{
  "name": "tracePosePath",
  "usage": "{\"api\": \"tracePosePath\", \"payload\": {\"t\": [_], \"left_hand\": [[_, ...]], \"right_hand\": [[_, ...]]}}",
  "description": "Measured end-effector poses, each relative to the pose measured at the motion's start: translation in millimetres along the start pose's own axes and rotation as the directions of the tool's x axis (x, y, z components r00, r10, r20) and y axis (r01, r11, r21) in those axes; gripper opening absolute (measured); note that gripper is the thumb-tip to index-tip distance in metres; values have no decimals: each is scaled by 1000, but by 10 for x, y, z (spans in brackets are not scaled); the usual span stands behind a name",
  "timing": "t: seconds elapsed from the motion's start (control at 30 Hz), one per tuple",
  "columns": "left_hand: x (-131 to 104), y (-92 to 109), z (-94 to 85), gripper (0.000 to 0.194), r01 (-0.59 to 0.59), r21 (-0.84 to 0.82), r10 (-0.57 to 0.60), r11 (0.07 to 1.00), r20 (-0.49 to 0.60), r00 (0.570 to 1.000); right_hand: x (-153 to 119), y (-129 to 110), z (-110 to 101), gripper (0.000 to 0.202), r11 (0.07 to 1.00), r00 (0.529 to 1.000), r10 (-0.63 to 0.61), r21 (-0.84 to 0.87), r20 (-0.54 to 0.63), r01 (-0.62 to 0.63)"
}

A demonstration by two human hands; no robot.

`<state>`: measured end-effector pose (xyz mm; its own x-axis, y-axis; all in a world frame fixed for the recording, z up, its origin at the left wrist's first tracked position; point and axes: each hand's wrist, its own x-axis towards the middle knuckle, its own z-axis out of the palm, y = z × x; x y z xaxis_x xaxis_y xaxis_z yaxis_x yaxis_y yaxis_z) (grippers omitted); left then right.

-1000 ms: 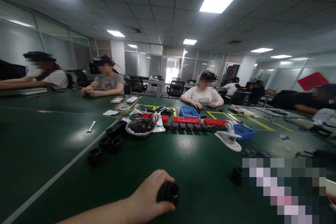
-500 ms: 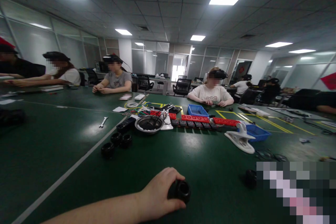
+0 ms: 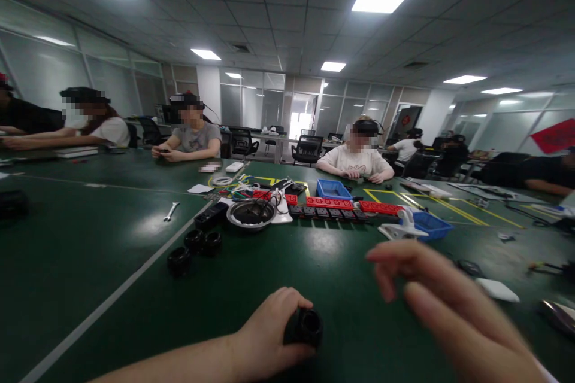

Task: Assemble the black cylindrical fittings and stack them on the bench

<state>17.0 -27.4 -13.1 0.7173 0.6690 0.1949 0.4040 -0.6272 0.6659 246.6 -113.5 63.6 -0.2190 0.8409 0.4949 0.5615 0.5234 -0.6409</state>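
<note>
Head view, and it's all about the black ring-shaped part [image 3: 311, 328], low in the frame at the near side of the green counter [image 3: 339, 284], its round opening showing, though whether it rests on the surface or sits just off it I can't tell! The left hand [image 3: 269, 332] has it firmly, fingers curled over the far side and thumb along the near side, that grip the same as half a second ago. And here's the change: in comes the right hand [image 3: 449, 296], blurred, fingers loosely bent, thumb apart, nothing seen in its grasp! I'd judge that this makes it two-handed work, the left one steadying the part. The loose black ring seen over there earlier no longer shows; I'd say the right hand covers it. Outward now: three more black rings [image 3: 178, 260] cluster to the left, a wrench [image 3: 171, 212] lies beyond them, a metal bowl [image 3: 252, 227] and red pieces [image 3: 330, 202] sit mid-counter, a white clip [image 3: 399, 230] stands beside a blue tray [image 3: 436, 231], and a person in a white top [image 3: 357, 161] sits opposite
</note>
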Motion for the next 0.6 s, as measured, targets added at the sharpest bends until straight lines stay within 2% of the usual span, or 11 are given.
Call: {"api": "tracePosePath", "payload": {"t": [0.03,0.07,0.1,0.13,0.2,0.27,0.37,0.47,0.6], "left_hand": [[0,-7,3,50,-13,8,13,1000,-10,1000],[2,-16,5,54,-32,12,32,999,-20,999],[5,-27,6,58,-56,12,56,998,-32,998],[9,-39,3,61,-84,10,84,996,-43,996],[20,-58,-8,62,-125,9,125,992,-62,990],[36,-66,-26,55,-134,16,135,991,-68,988],[62,-68,-46,45,-123,13,123,992,-46,991],[84,-85,-47,40,-119,-22,118,993,-9,993],[85,-101,-29,39,-77,-24,77,997,0,997]], "right_hand": [[208,-90,77,23,998,992,56,9,112,-58],[376,-126,165,20,992,962,121,16,246,-129],[500,-107,255,18,982,907,179,-21,380,-185],[580,-39,338,20,969,862,242,-71,445,-235],[636,184,456,27,958,817,279,-81,505,-277],[617,412,507,43,951,777,268,-28,570,-307],[569,587,528,59,951,696,243,-23,676,-310],[540,602,584,48,958,625,242,-82,742,-274],[501,631,700,35,947,632,299,-142,715,-287]]}}
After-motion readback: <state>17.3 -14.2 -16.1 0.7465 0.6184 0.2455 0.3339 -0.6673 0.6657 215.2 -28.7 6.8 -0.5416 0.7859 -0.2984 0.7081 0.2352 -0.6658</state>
